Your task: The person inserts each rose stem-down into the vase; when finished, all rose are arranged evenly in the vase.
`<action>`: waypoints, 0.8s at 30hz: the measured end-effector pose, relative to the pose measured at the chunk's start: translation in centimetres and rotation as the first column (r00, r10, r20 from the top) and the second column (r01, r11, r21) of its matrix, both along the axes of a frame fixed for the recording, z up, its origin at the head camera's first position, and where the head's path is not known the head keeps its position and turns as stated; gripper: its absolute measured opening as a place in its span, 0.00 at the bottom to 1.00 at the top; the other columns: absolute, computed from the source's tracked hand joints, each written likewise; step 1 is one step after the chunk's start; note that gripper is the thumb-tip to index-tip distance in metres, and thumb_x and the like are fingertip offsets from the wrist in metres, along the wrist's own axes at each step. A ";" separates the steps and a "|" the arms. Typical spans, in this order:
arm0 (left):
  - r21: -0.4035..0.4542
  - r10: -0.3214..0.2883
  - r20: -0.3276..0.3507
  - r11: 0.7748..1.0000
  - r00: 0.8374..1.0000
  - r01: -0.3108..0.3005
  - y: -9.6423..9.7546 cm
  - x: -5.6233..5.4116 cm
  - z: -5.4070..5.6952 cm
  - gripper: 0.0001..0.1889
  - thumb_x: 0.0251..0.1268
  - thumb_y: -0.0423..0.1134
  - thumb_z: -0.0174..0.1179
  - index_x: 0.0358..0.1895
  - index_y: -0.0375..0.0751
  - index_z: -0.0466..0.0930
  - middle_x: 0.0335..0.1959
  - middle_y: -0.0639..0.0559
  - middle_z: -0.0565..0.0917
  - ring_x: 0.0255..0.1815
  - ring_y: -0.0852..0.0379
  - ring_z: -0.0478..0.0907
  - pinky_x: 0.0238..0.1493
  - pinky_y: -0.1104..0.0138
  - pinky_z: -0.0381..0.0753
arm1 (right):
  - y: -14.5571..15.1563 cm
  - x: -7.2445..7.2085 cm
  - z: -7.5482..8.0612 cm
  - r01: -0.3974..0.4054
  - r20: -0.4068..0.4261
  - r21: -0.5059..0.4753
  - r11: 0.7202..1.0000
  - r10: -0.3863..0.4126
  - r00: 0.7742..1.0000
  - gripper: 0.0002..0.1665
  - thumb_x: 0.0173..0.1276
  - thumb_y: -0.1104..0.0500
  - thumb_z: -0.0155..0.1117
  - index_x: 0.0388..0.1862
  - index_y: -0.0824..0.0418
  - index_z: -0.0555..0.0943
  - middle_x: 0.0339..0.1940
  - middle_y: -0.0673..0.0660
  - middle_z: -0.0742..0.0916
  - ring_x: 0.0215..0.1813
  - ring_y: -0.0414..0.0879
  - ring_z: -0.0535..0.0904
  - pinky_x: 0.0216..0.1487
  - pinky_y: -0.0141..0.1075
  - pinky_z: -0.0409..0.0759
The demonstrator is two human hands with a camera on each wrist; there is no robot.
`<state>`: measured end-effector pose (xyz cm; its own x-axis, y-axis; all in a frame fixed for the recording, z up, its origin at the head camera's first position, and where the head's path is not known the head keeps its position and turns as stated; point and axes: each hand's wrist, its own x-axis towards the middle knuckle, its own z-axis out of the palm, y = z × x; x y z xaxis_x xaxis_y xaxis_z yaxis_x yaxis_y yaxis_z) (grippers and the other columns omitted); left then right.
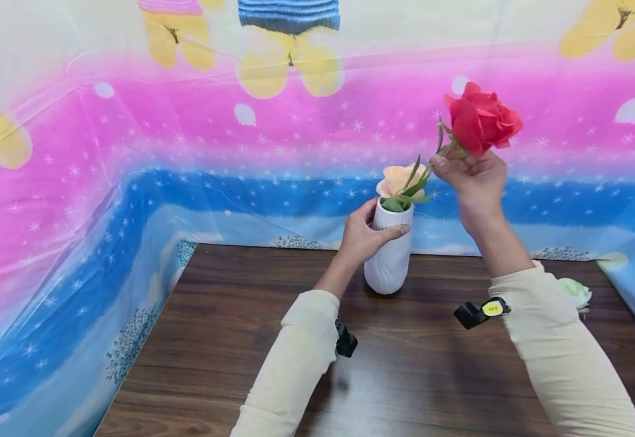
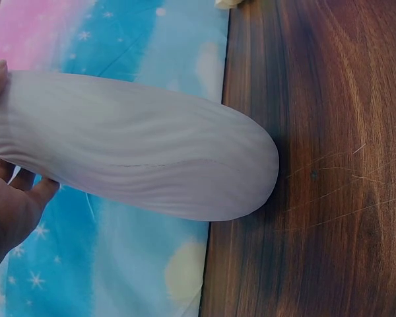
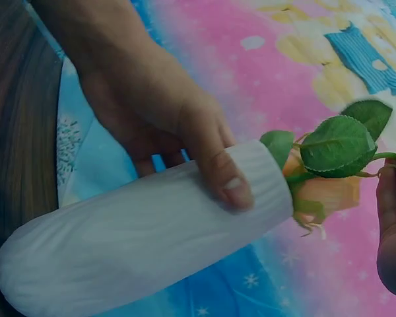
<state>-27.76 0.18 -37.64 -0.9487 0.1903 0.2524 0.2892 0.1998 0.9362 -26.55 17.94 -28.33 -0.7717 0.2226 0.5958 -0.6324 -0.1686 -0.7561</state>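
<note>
A tall white ribbed vase [image 1: 388, 261] stands on the dark wooden table, and my left hand [image 1: 363, 235] grips it near the top, thumb across the front. A peach rose [image 1: 396, 180] sits in its mouth. Above and to the right, my right hand [image 1: 478, 182] pinches the green stem of a red rose [image 1: 483, 120] just below the bloom. That stem slants down to the vase mouth, its leaves [image 3: 338, 146] overlapping the peach rose in the right wrist view. The lower stem end is hidden. In the left wrist view the vase [image 2: 138, 145] fills the middle.
A pale green-white flower [image 1: 575, 293] lies on the table at the right, partly behind the right sleeve [image 1: 557, 340]. A patterned cloth [image 1: 295, 139] in pink and blue hangs behind the table [image 1: 230, 340]. Black wrist cameras [image 1: 346, 340] stick out from both sleeves.
</note>
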 end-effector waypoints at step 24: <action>0.004 -0.004 -0.005 1.000 1.000 0.004 0.0 -0.1 -0.1 0.36 0.57 0.46 0.76 0.70 0.48 0.74 0.61 0.48 0.85 0.60 0.51 0.85 0.60 0.56 0.85 | -1.2 -0.5 -2.2 -0.039 0.115 0.449 0.893 -0.015 0.993 0.23 0.65 0.70 0.70 0.60 0.69 0.82 0.40 0.27 0.88 0.47 0.25 0.86 0.51 0.22 0.83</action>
<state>-27.83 0.18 -37.72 -0.9466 0.1931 0.2582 0.2950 0.1951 0.9354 -27.01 16.73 -30.56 -0.8401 -0.0585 0.5393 -0.5392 0.1996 -0.8182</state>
